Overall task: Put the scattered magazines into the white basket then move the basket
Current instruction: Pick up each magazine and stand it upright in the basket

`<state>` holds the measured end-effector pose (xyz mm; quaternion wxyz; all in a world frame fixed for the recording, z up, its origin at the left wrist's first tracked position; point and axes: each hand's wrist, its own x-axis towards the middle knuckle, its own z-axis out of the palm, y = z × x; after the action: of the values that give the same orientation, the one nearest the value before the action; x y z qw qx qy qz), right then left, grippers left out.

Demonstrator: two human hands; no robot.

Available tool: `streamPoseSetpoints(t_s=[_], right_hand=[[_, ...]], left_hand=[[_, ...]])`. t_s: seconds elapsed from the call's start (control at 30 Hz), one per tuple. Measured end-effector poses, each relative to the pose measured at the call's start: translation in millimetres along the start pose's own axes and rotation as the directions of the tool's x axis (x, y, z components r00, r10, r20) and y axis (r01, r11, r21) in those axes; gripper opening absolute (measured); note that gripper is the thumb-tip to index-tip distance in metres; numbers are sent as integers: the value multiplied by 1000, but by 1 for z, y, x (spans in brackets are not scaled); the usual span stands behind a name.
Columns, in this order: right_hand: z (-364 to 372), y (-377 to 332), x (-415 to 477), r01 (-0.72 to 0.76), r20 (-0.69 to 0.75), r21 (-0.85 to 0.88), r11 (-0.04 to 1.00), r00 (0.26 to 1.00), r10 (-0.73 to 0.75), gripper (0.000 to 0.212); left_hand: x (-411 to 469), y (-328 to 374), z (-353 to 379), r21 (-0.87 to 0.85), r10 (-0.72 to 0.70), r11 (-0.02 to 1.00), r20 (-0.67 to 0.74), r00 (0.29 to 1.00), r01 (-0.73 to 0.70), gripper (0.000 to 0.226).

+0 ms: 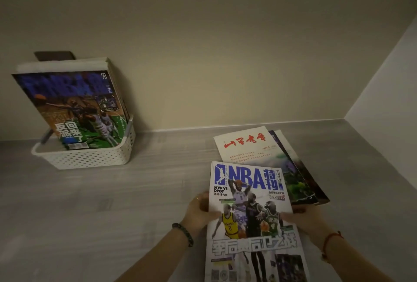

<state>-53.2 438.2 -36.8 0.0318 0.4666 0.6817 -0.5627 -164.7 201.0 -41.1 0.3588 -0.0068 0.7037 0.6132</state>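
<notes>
A white NBA magazine (252, 220) with basketball players on its cover is held in front of me by both hands. My left hand (199, 211) grips its left edge and my right hand (304, 218) grips its right edge. Behind it on the grey floor lies a small pile of magazines, topped by a white one with red characters (246, 146). At the far left the white perforated basket (90, 157) stands against the wall. Several magazines stand upright in it, a dark NBA cover (74, 105) at the front.
The beige wall (203, 56) runs behind the basket and the pile. A second wall (388, 92) closes the right side and forms a corner. Grey wood-look floor (101, 214) lies between the basket and my hands.
</notes>
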Motion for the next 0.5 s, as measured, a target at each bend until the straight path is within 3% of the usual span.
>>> streamPoseSetpoints(t_s=[0.17,0.3,0.5], right_hand=[[2,-27,-2,67,10,-50,996,998,-66,14],[22,-69,-15,233,62,-83,969,972,-228,11],[76,-157,-39,474,102,-86,876,879,-465,6]], left_hand=[[-6,7,-1,-47,94,995,51,994,-92,34],[-9,36,-28,-68,164,984,-22,986,-166,19],[-21,102,-105,23,316,948,-193,929,-318,24]])
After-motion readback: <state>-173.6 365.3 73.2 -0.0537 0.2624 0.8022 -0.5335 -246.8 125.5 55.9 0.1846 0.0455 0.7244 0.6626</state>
